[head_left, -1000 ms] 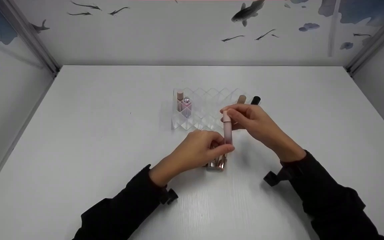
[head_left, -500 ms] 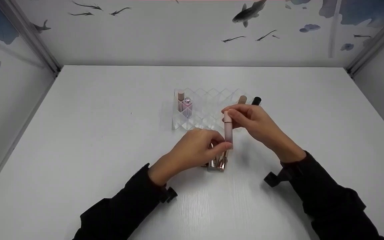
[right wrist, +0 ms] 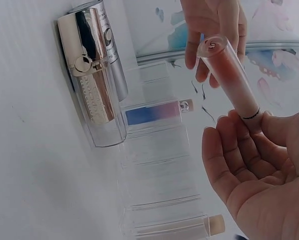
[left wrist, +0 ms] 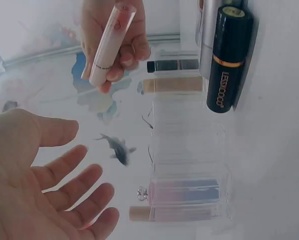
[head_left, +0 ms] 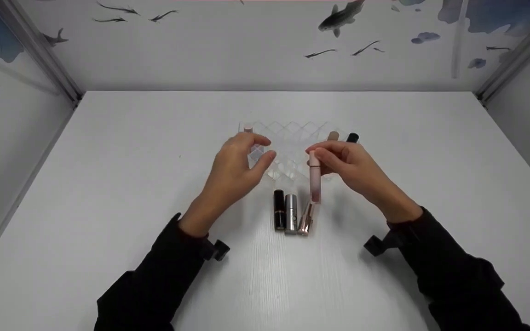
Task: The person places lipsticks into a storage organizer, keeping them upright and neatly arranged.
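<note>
My right hand (head_left: 352,170) pinches a lip gloss tube (head_left: 315,184) by its pale pink cap and holds it above the table, clear end down. In the right wrist view the tube (right wrist: 229,75) has a pink-red tint at its end. My left hand (head_left: 235,170) is over the left part of a clear acrylic organizer (head_left: 292,133), fingers apart and holding nothing, as the left wrist view also shows. In front of the organizer stand a black lipstick (head_left: 279,211), a silver tube (head_left: 291,214) and a rose-gold lipstick (head_left: 306,220).
In the organizer's left side sit a pink-capped tube (head_left: 248,129) and a pink-and-blue bottle (left wrist: 184,194), partly behind my left hand in the head view. A beige-capped tube (head_left: 333,135) and a black-capped tube (head_left: 353,137) sit at its right. A patterned wall (head_left: 200,55) stands behind.
My left hand has left the lower end of the lip gloss tube and moved up and left to the organizer, uncovering the lipsticks in front. My right hand stays almost still with the tube.
</note>
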Demonstrator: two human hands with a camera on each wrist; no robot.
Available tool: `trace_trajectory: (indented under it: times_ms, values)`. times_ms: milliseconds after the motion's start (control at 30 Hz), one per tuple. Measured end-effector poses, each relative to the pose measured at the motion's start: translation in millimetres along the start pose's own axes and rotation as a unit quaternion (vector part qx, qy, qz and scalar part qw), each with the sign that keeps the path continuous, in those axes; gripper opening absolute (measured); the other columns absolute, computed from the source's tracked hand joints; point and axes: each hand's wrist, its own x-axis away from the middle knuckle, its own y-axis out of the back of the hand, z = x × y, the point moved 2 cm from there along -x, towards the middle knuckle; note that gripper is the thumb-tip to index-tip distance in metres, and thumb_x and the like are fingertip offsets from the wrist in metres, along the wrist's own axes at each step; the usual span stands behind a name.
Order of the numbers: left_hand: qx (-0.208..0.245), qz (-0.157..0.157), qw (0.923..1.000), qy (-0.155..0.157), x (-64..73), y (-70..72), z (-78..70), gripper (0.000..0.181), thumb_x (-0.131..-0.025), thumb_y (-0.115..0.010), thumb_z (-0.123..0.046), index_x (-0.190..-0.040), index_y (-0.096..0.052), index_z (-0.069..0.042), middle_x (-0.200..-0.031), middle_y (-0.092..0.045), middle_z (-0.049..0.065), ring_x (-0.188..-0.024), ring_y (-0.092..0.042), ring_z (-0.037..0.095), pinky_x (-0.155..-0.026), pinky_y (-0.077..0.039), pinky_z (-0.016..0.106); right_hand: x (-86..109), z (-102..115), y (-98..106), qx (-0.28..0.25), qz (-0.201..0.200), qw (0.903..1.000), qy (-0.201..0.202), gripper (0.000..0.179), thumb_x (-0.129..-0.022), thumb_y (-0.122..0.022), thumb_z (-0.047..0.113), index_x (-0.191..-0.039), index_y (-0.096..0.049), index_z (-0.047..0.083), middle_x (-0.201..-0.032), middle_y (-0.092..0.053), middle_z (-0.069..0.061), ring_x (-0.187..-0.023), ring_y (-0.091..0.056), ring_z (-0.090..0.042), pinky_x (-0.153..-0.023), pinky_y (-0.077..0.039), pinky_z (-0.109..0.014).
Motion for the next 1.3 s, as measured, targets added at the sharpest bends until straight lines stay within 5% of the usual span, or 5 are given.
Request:
trace_trajectory:
  times_ms: [167, 467, 767, 1033, 1300]
  values:
    - [0.023, -0.007, 0.9979, 0.061, -5.3, 5.1, 17.9, 0.038, -0.095, -0.053, -0.016, -0.131, -0.049, -0.004, -0.133, -0.052, 0.008, -0.130, -0.044, 0.018, -0.110, -0.034, 0.033, 0.3, 0, 1, -0.004, -0.004, 1.0000, -0.006, 0.036, -0.095, -0.052, 0.037, -0.118, -0.063, 0.011, -0.110, -0.064, -0.013, -0.092, -0.069, -0.022, -0.086, -0.053, -0.028]
    - [0.055, 0.124, 0.9752, 0.175, -7.1, -3.9, 42.9, 0.060, -0.103, -0.029, -0.031, -0.150, -0.007, -0.002, -0.158, -0.012, 0.009, -0.146, -0.013, 0.018, -0.118, -0.015, 0.034, 0.0, 1, 3, -0.008, -0.017, 0.9998, -0.009, 0.037, -0.095, -0.053, 0.037, -0.119, -0.063, 0.011, -0.110, -0.062, -0.011, -0.091, -0.069, -0.022, -0.084, -0.054, -0.029]
    - [0.038, 0.145, 0.9710, 0.186, -6.1, -5.7, 50.4, 0.051, -0.102, -0.031, -0.017, -0.149, -0.018, -0.001, -0.154, -0.024, 0.010, -0.114, -0.052, 0.024, -0.101, -0.040, 0.034, -1.2, 0, 4, -0.029, -0.021, 0.9992, 0.018, 0.033, -0.096, -0.053, 0.030, -0.118, -0.062, 0.007, -0.104, -0.062, -0.011, -0.087, -0.069, -0.024, -0.080, -0.056, -0.032]
    - [0.019, 0.137, 0.9736, 0.181, -6.7, -6.3, 51.1, 0.049, -0.100, -0.032, -0.014, -0.147, -0.025, -0.001, -0.139, -0.049, 0.017, -0.066, -0.042, 0.020, -0.063, -0.041, 0.028, 0.3, 3, 10, -0.035, -0.037, 0.9982, 0.031, 0.032, -0.096, -0.053, 0.027, -0.120, -0.061, 0.008, -0.105, -0.062, -0.012, -0.088, -0.068, -0.025, -0.083, -0.055, -0.031]
    - [0.012, 0.134, 0.9732, 0.187, -4.5, -6.2, 48.9, 0.049, -0.100, -0.032, -0.015, -0.147, -0.026, -0.001, -0.095, -0.060, 0.016, -0.058, -0.039, 0.015, -0.056, -0.037, 0.024, 1.7, 8, 20, -0.051, -0.089, 0.9927, 0.063, 0.032, -0.095, -0.055, 0.023, -0.121, -0.059, 0.005, -0.105, -0.063, -0.013, -0.096, -0.063, -0.023, -0.086, -0.054, -0.030]
